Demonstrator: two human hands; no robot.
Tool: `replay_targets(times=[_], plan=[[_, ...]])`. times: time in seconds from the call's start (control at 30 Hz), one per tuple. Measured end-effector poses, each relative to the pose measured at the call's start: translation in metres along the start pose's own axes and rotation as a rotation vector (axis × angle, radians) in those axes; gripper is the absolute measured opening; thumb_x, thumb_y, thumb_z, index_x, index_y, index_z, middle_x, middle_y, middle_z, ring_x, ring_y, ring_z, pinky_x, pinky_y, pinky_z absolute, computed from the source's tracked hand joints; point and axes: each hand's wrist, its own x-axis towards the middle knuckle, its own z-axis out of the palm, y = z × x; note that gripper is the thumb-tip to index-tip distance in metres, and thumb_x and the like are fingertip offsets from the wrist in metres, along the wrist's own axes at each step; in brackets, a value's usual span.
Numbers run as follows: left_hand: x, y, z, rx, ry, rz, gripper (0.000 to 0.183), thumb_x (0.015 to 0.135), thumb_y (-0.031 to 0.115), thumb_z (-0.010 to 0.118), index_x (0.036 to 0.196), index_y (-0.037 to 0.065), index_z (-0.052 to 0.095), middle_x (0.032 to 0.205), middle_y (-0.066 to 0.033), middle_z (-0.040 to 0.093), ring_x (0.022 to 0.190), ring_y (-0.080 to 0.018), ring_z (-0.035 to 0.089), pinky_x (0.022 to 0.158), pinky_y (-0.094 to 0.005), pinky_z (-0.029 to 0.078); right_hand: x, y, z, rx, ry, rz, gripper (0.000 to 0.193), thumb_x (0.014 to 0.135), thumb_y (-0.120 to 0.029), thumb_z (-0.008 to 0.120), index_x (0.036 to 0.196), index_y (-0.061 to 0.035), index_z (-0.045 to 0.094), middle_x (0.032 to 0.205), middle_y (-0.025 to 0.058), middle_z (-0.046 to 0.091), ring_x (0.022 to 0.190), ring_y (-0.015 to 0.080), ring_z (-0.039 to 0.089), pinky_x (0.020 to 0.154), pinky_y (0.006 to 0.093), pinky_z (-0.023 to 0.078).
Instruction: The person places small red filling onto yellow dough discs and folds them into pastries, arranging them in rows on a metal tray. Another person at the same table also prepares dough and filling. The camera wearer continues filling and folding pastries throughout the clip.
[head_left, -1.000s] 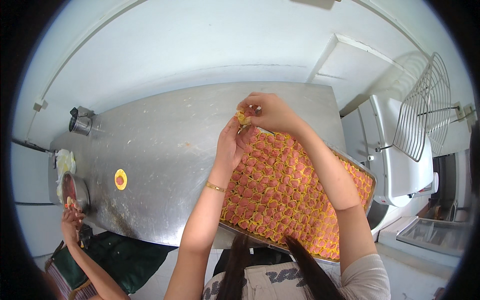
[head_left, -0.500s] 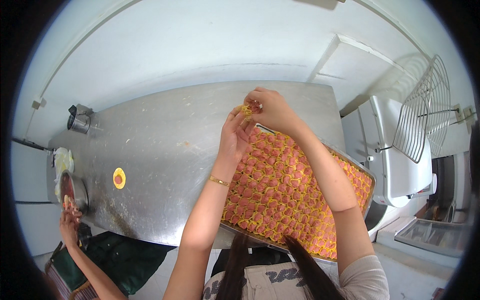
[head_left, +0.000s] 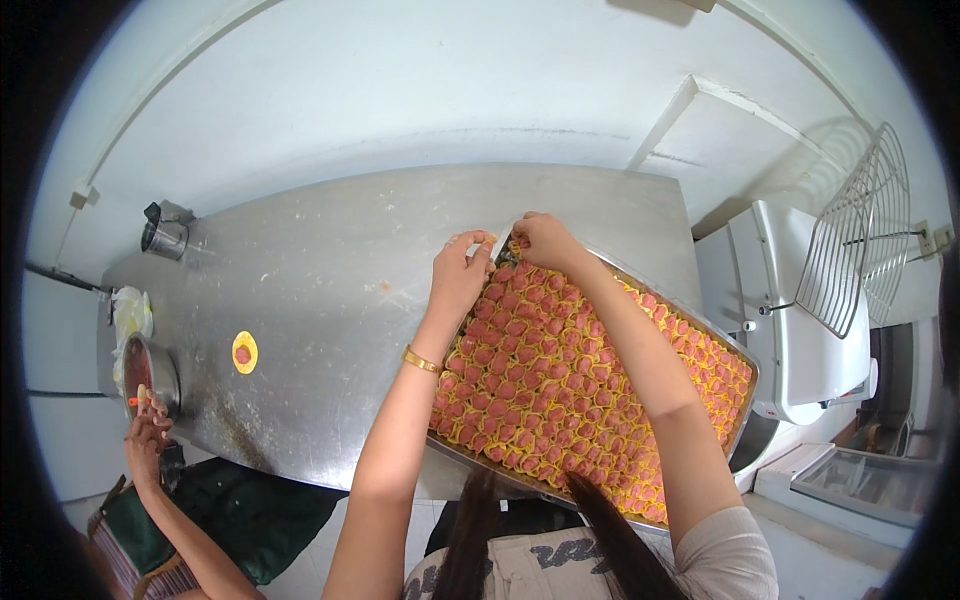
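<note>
A large metal tray (head_left: pixel 752 385) stands on the table, packed with rows of open-topped dumplings (head_left: pixel 540 370) of pink meat in yellow wrappers. At its far left corner my right hand (head_left: pixel 545 243) is closed on a dumpling (head_left: pixel 516 246), low beside the other dumplings; the fingers partly hide it. My left hand (head_left: pixel 461 278) is just left of that corner, fingers bent and tips pressed together. Whether anything is between them is too small to make out. Off to the left, a flat round yellow wrapper (head_left: pixel 251 342) with a lump of pink meat lies on the table.
At the left, another person's hand (head_left: pixel 147 430) holds an orange-handled tool (head_left: pixel 146 401) by a metal bowl (head_left: pixel 167 375). A metal jug (head_left: pixel 164 236) stands at the table's back left. A white machine (head_left: pixel 785 290) and wire rack (head_left: pixel 850 230) are at right.
My right hand has lowered with the dumpling from above the tray to its far corner. My left hand has come off the dumpling and moved slightly left and nearer.
</note>
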Motion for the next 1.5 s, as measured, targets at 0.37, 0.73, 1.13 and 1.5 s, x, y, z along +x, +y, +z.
replay_targets(times=[0.37, 0.73, 1.13, 1.5], plan=[[-0.006, -0.003, -0.007, 0.111, -0.028, 0.035, 0.027, 0.092, 0.020, 0.058, 0.109, 0.000, 0.062, 0.094, -0.0095, 0.067, 0.077, -0.0138, 0.065, 0.065, -0.0268, 0.052, -0.009, -0.008, -0.005, 0.130, -0.010, 0.049, 0.025, 0.070, -0.005, 0.058, 0.094, 0.0019, 0.062, 0.089, 0.0195, 0.064, 0.085, 0.0360, 0.062, 0.076, 0.0406, 0.050], [-0.017, -0.008, -0.021, 0.107, -0.029, 0.032, 0.029, 0.092, 0.024, 0.059, 0.110, 0.001, 0.062, 0.093, -0.0073, 0.068, 0.078, -0.0136, 0.066, 0.067, -0.0261, 0.052, -0.009, 0.008, 0.001, 0.467, -0.077, 0.175, 0.024, 0.072, -0.010, 0.057, 0.093, -0.0016, 0.064, 0.090, 0.0174, 0.067, 0.083, 0.0302, 0.064, 0.075, 0.0370, 0.050], [-0.037, -0.022, -0.042, 0.035, 0.058, -0.005, 0.028, 0.090, 0.022, 0.061, 0.104, -0.002, 0.064, 0.094, -0.0141, 0.069, 0.078, -0.0190, 0.069, 0.069, -0.0284, 0.051, 0.002, 0.002, -0.004, 0.331, -0.118, 0.304, 0.022, 0.069, -0.012, 0.059, 0.086, -0.0058, 0.072, 0.076, 0.0139, 0.068, 0.070, 0.0280, 0.064, 0.069, 0.0363, 0.051], [-0.047, -0.009, -0.043, 0.213, 0.020, 0.094, 0.025, 0.091, 0.020, 0.060, 0.105, -0.001, 0.064, 0.094, -0.0112, 0.069, 0.080, -0.0173, 0.067, 0.070, -0.0279, 0.051, 0.004, 0.013, -0.005, 0.386, -0.162, 0.344, 0.026, 0.065, -0.010, 0.059, 0.088, -0.0066, 0.071, 0.081, 0.0127, 0.068, 0.076, 0.0243, 0.063, 0.070, 0.0343, 0.050]])
